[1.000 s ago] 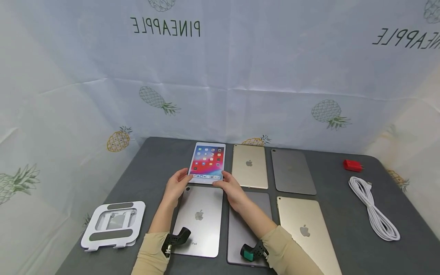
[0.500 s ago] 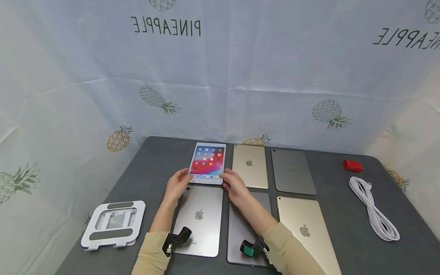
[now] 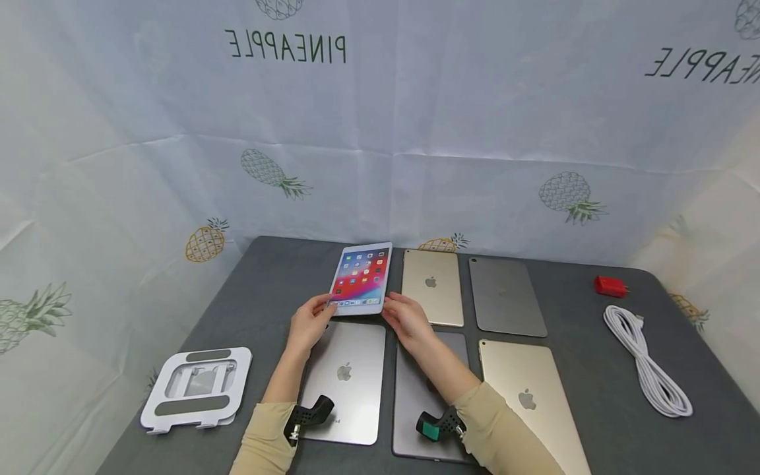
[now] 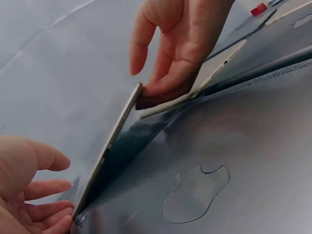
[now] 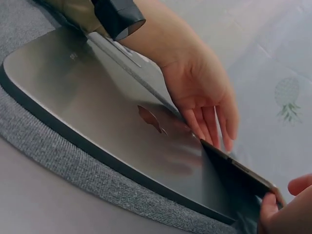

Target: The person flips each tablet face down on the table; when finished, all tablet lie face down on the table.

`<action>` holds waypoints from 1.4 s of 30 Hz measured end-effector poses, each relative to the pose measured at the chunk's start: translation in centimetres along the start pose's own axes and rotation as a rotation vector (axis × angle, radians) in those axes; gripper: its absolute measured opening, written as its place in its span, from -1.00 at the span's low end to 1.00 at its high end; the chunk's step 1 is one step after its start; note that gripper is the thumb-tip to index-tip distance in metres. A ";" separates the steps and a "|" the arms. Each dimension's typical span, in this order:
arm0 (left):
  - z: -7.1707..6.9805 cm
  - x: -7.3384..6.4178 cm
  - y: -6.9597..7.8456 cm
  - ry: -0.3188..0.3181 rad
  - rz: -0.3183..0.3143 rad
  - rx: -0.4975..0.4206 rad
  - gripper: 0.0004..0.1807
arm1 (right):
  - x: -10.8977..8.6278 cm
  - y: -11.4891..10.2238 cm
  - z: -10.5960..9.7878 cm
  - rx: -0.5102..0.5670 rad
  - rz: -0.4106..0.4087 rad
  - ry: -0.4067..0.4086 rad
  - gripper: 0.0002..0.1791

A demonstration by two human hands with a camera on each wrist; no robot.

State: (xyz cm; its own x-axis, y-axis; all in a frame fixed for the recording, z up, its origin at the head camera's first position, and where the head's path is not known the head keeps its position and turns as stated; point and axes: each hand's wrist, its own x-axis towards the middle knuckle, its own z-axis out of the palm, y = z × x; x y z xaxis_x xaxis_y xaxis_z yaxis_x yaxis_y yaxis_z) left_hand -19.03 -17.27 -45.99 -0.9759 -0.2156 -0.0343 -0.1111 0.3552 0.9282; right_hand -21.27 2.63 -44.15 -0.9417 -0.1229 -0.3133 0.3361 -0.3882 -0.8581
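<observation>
A white-framed tablet [image 3: 362, 276] with its screen lit sits at the back left of the table, tilted, its right side higher than its left. My left hand [image 3: 309, 326] pinches its near left corner, thumb by the screen edge. At the near right corner my right hand [image 3: 411, 322] holds the edge, fingers reaching underneath. In the left wrist view, a dark gap shows below the tablet's near edge [image 4: 109, 146]. Just in front lies a silver tablet [image 3: 344, 406], back up. Beneath my right forearm is a dark grey tablet [image 3: 410, 415].
A gold tablet [image 3: 430, 293] and a grey tablet [image 3: 505, 297] lie along the back. Another gold tablet [image 3: 528, 382] is nearer, partly under my right sleeve. A folded white stand [image 3: 231, 389] rests at left. At right are a red charger plug [image 3: 609, 286] and a coiled white cable [image 3: 650, 376].
The lit tablet has tipped up, its right side rising, and shifted slightly right. My right thumb has slid from its near edge to the right side, fingers now lower beneath the corner.
</observation>
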 end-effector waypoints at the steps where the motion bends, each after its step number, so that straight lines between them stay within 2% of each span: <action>1: 0.1 0.0 0.0 0.003 0.006 0.013 -0.56 | 0.0 0.0 0.0 -0.021 -0.007 0.002 -0.47; 5: 0.4 -0.2 0.0 0.016 0.026 0.041 -0.59 | 0.2 0.3 -0.3 -0.065 -0.023 -0.004 -0.52; 10: 0.8 -0.4 0.2 0.000 0.048 0.061 -0.60 | 0.1 0.3 -0.6 -0.027 -0.035 -0.016 -0.47; 16: 1.1 -0.8 1.1 0.000 0.128 0.138 -0.64 | -0.2 0.3 -0.9 -0.018 -0.063 0.008 -0.47; 21: 1.6 -1.5 2.5 -0.004 0.275 0.160 -0.65 | -0.6 0.0 -0.8 -0.041 -0.082 0.017 -0.48; 27: 3.1 -2.4 3.6 -0.114 0.529 0.208 -0.61 | -0.9 -0.4 -0.8 -0.049 -0.089 0.001 -0.48; 31: 4.0 -2.8 3.9 -0.164 0.617 0.283 -0.57 | -1.4 -0.7 -0.6 -0.065 -0.088 -0.026 -0.51; 35: 4.4 -2.9 4.1 -0.132 0.645 0.345 -0.59 | -1.8 -1.0 -0.5 -0.097 -0.079 -0.035 -0.54; 42: 4.5 -2.6 4.2 -0.001 0.687 0.380 -0.62 | -1.9 -1.4 -0.1 -0.139 -0.074 -0.040 -0.55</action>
State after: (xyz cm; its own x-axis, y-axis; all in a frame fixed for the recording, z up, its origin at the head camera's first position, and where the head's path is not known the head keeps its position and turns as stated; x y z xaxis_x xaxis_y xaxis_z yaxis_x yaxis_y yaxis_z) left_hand -17.81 -11.07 -43.65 -0.8492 0.1657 0.5014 0.4611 0.6955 0.5511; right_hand -19.96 3.51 -42.43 -0.9630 -0.1358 -0.2328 0.2618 -0.2674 -0.9273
